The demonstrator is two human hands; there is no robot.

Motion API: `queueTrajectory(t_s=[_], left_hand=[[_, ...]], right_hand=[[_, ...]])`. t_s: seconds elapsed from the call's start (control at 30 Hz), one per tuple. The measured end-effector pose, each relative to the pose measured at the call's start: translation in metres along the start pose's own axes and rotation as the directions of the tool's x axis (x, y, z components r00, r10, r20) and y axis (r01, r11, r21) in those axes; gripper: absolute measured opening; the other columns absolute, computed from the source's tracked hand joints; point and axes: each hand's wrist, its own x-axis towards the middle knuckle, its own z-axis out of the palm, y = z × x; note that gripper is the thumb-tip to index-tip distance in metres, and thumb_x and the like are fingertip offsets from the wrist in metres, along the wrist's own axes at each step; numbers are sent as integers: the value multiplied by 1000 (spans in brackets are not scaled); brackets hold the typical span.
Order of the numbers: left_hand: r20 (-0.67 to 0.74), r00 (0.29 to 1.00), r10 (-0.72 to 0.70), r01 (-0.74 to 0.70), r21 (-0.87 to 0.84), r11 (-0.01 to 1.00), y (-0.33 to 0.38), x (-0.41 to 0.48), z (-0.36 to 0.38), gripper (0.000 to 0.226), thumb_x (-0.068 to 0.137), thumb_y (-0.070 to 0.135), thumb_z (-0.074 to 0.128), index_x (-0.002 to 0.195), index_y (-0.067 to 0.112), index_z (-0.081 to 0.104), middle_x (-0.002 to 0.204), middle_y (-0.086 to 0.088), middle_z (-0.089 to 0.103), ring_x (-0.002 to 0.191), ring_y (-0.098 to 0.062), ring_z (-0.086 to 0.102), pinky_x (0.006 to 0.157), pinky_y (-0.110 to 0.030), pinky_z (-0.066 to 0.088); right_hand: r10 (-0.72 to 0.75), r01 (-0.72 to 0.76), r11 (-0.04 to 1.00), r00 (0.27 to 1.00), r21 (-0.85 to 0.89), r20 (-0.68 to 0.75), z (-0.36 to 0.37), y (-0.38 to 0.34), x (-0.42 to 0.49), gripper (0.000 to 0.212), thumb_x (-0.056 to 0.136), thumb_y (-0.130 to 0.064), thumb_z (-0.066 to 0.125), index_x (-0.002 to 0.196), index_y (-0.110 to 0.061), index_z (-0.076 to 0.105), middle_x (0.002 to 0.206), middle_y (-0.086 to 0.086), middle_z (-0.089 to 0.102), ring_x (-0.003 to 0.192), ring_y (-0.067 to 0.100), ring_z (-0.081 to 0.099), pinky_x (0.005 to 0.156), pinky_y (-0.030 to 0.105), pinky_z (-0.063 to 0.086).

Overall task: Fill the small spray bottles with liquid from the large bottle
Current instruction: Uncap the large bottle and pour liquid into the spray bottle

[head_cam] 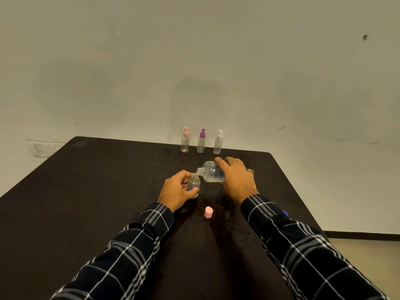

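- Dark brown table carries every item noted; a pale wall stands behind it.
- Left hand grips a small bottle, with the fingers and thumb curled round its clear body. The bottle is upright and uncapped.
- Right hand is clamped over the large bottle, which is tipped almost level with its neck pointing to 9 o'clock.
- The large bottle's mouth sits just above the small bottle's neck. Clear liquid lies along the large bottle's lower side; whether any is running out cannot be told.
- Pink cap stands alone at 6 o'clock of the two held bottles, apart from both hands.
- At 12 o'clock, near the table's far edge, three capped bottles stand upright in a row, not touching: pink-topped bottle, purple-topped bottle and white-topped bottle.
- Ring is on a finger of the right hand.
- Both forearms are in dark checked sleeves.
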Motion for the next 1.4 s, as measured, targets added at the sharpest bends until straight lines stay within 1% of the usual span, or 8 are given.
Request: queueTrajectory(t_s=[0.1,0.27,0.5,0.87,1.1,1.2,1.3,1.4], left_hand=[[1,1000,-4,4,-3,1000,0,0,0,39,80,16,86,111,29,66,100,13,72,90,2,70,83,-17,55],[-13,1000,10,-10,-7,1000,-2,0,1,39,78,15,87,108,29,67,96,13,74,84,6,70,83,-17,57],[-6,1000,18,-18,-1,1000,-2,0,0,39,79,16,86,110,29,66,100,12,74,89,2,71,82,-16,56],[-4,1000,8,-8,4,1000,-1,0,0,39,78,18,87,111,28,67,99,12,74,89,2,71,85,-20,57],[-1,1000,7,-7,18,1000,0,-1,-1,39,80,18,86,112,28,66,100,14,72,89,4,69,83,-16,56],[-4,1000,10,-10,34,999,1,-2,-1,39,80,18,85,112,27,65,97,17,70,85,8,66,74,-7,51],[-9,1000,13,-13,33,999,0,-2,-1,39,80,19,86,113,26,66,98,15,71,85,7,67,72,-8,51],[-9,1000,14,-13,30,999,-1,-1,0,40,79,18,86,113,26,66,99,14,72,87,5,68,76,-9,53]], right_hand=[[-4,4,1000,1000,2,0,0,0,0,76,92,-28,70,152,-35,24,154,7,34,145,29,27,107,62,41],[0,0,1000,1000,4,-5,-1,-1,-1,76,92,-28,70,152,-35,25,153,6,35,144,29,28,108,63,39],[-2,2,1000,1000,5,2,-2,-1,0,77,91,-28,71,153,-35,25,154,6,35,145,29,27,109,63,37],[-7,7,1000,1000,-3,1,-3,-1,-1,78,90,-28,72,152,-35,25,153,6,36,144,29,28,108,64,39],[-10,10,1000,1000,-13,2,-3,-1,-1,77,91,-29,71,152,-34,25,154,7,35,145,29,27,108,63,39],[-7,7,1000,1000,-12,-6,-3,-1,-2,77,91,-27,72,152,-35,25,153,6,36,144,29,28,107,64,40],[-9,9,1000,1000,-13,-8,-2,-1,-2,77,91,-26,71,152,-35,25,153,6,36,145,29,27,106,64,39],[-8,8,1000,1000,-11,-2,-3,-1,-2,77,91,-27,71,152,-35,24,154,7,34,146,29,26,107,64,38]])
